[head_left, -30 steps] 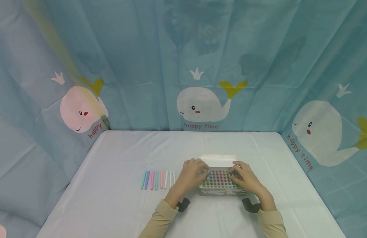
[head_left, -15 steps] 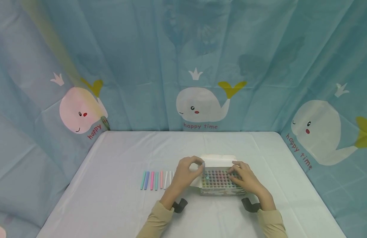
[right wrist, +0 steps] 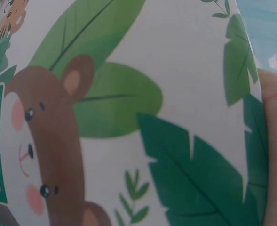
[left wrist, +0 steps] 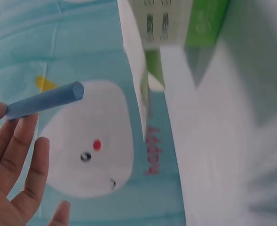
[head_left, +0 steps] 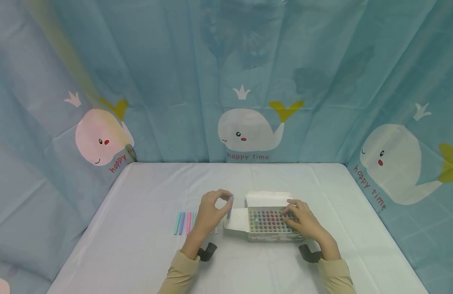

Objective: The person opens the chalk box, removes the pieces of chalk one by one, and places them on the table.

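My left hand (head_left: 210, 209) pinches a blue chalk stick (left wrist: 46, 100) between thumb and fingertips, left of the box and above its open side flap (head_left: 238, 219). In the left wrist view the other fingers spread below the stick. The chalk box (head_left: 274, 237) stands with its white back flap (head_left: 269, 199) raised, packed with rows of coloured chalk (head_left: 271, 221); one pale green piece (head_left: 256, 220) stands out at the left. My right hand (head_left: 304, 219) rests over the box's right end, fingers spread on top. The right wrist view is mostly filled by the printed box wall (right wrist: 114, 113).
A row of chalk sticks, including a green one (head_left: 177, 223) and a blue one (head_left: 182, 223), lies on the white-covered table (head_left: 138, 245); my left hand hides part of it. A blue whale-print curtain (head_left: 175, 122) surrounds the table's back and sides.
My left hand has lifted a blue chalk stick from the box's left part and carried it leftward, uncovering the side flap. My right hand has stayed on the box.
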Tool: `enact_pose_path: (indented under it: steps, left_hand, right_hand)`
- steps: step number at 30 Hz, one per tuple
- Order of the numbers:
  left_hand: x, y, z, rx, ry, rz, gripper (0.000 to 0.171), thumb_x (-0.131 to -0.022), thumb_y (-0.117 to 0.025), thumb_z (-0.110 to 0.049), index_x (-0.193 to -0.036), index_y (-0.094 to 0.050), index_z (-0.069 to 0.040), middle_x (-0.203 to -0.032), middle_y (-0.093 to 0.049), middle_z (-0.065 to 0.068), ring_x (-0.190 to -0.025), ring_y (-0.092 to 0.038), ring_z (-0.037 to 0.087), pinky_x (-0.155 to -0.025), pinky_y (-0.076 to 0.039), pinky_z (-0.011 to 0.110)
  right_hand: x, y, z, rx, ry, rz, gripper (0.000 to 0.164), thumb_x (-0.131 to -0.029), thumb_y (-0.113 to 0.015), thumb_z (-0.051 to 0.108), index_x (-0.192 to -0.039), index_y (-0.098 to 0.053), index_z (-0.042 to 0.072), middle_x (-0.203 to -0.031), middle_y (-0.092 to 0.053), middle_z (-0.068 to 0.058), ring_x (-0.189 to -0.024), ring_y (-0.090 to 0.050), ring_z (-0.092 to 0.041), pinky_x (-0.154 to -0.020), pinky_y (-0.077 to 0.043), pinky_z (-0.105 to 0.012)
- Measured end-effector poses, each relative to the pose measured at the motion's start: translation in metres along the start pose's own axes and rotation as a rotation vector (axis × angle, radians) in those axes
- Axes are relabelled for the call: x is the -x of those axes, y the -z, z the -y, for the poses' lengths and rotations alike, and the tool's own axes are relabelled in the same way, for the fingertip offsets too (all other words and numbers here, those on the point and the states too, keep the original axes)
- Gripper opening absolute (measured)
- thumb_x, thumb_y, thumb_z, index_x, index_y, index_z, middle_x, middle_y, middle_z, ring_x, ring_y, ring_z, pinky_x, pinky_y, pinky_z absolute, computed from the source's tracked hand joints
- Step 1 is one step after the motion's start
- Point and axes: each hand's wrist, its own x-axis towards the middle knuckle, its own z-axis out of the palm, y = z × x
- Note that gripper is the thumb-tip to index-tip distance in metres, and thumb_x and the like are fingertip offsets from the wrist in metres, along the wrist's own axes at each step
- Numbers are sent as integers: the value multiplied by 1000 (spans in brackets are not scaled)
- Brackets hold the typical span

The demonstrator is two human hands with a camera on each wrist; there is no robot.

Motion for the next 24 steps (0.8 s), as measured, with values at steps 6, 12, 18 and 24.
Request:
enact_pose_path:
  steps: [6, 12, 18, 24]
  left_hand:
    - [2, 19, 14, -3, 99, -18, 10, -80, -61, -22, -90, -63, -23, -80, -59, -14, -79, -53, 7, -78, -41, 32]
    - [5, 38, 32, -69, 193, -8, 10, -81, -61, -26, -90, -63, -23, -79, -60, -11, -78, -53, 10, -79, -40, 36]
    - [9, 55, 57, -201, 299, 21, 16, -80, -61, -33, -92, -63, -23, -77, -61, -7, -73, -54, 17, -69, -41, 35]
    - [19, 75, 80, -302, 403, 65, 20, -80, -60, -36, -93, -63, -20, -78, -61, -4, -72, -55, 17, -62, -43, 32]
  right_hand:
    - [1, 1, 1, -5, -4, 0, 12, -80, -62, 22, -90, -55, 21, -124, -40, -17, -117, -31, -35, -85, -35, -54]
    - [0, 0, 1, -2, -5, 2, 12, -81, -62, 23, -90, -56, 21, -124, -40, -17, -117, -31, -35, -85, -35, -53]
    - [1, 1, 2, -11, -16, 3, 12, -80, -62, 23, -90, -56, 22, -124, -41, -15, -117, -31, -33, -87, -35, -53]
    - [1, 0, 1, -8, -21, 3, 12, -80, -62, 24, -90, -56, 21, -124, -40, -15, -118, -31, -33, -88, -34, -54]
